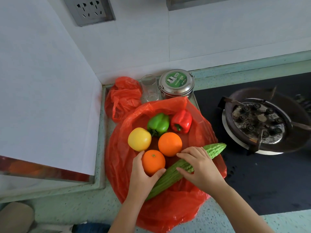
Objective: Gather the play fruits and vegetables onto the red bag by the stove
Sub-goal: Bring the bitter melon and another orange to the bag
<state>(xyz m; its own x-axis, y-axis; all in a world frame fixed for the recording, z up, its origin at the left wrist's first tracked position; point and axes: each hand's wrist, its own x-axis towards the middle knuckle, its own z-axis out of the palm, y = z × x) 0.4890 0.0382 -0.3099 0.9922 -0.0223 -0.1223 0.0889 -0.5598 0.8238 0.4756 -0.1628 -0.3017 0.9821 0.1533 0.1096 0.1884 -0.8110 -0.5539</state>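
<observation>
On the thin red plastic bag [168,214] spread at centre frame, the left hand [143,174] curls fingers and thumb round a small smooth orange play fruit [153,161]. The right hand [201,167] lies curved over the middle of a long, ridged green play bitter gourd [214,148].

Both pieces look light, hollow and rigid. I would cup the slick ball, while the gourd's ribs give purchase mid-length.

A yellow play apple [139,139], a larger orange [170,144], a green pepper [159,123] and a red pepper [182,121] already sit on the bag.

The speckled pale-green tabletop [67,207] meets a black stove [259,125] at right. A steel tin [176,84] and a second crumpled red bag [124,96] stand behind.
</observation>
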